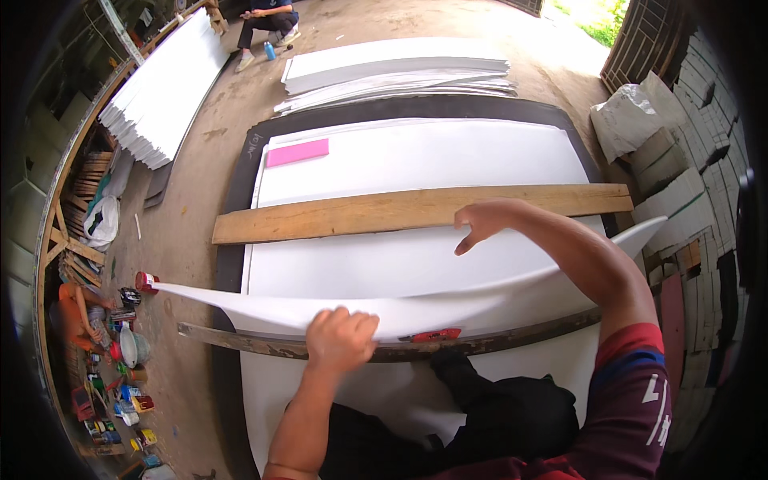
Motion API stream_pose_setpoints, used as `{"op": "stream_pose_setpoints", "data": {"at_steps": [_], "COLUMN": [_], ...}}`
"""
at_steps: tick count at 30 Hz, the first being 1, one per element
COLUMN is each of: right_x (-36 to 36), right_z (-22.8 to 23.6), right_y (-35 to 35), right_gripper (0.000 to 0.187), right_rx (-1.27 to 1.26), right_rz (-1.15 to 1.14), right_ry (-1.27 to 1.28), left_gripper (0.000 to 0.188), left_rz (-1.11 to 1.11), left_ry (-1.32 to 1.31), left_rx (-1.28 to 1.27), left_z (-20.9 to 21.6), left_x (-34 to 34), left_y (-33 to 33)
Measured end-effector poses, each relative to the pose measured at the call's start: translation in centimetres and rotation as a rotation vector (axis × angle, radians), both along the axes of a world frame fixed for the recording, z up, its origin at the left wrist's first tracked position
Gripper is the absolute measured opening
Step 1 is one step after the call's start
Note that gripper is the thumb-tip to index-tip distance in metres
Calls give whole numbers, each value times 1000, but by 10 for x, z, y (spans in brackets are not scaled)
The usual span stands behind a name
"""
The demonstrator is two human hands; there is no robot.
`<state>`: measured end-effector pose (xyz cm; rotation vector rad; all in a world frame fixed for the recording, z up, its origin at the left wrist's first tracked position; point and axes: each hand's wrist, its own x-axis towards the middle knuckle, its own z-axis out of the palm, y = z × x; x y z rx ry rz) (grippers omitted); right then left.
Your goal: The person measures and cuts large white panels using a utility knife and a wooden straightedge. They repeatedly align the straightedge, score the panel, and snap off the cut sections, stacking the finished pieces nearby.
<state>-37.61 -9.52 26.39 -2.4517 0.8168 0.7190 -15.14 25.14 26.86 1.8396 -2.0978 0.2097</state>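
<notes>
Starting with the head view: left hand (342, 340)?

– Curled into a fist on the near edge of the bowed white sheet (488, 304). Fingertips hidden.

– Right hand (485, 220)?

– Wide, thumb well apart from fingers, nothing seen in it. Over the near edge of the wooden plank (344, 220); whether it touches, cannot tell.

– Sheet's position?

– Over the near part of the stack of white sheets (440, 152), its 2 tapering ends jutting past the stack's left and right edges.

– Close by?

– 1 dark strip (264, 344) along the sheet's near edge; 1 red tool (434, 335) lying there, right of the fist. Plank crosses the stack, overhanging its left and right edges. Pink block (298, 152) near the stack's far left corner.

– Farther out?

– Black board (400, 106) showing beyond the stack's far edge, then a second pile of white sheets (392, 60). 1 seated person (268, 20), blue bottle (269, 51) just beside.
</notes>
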Motion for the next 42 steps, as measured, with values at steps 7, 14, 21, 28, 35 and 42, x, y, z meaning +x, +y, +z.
{"op": "stream_pose_setpoints", "data": {"at_steps": [7, 14, 21, 28, 35, 42], "right_x": [76, 91, 69, 52, 30, 7], "right_z": [-116, -179, -167, -174, -183, -193], "right_y": [-70, -80, -57, -3, 47, 74], "right_gripper": [131, 140, 126, 131, 129, 134], "right_rx": [-220, -309, -268, -274, -221, -293], "right_rz": [167, 44, 80, 155, 199, 234], "right_ry": [247, 268, 212, 190, 223, 196], "left_gripper": [25, 23, 41, 34, 34, 35], "left_rz": [114, 226, 205, 223, 227, 241], "left_ry": [15, 39, 52, 45, 57, 59], "left_rx": [-3, 72, 63, 45, 17, -2], "left_z": [1, 3, 0, 0, 1, 2], "left_x": [-32, -47, -47, -54, -64, -71], "left_y": [44, 57, 59, 81, 107, 121]}}
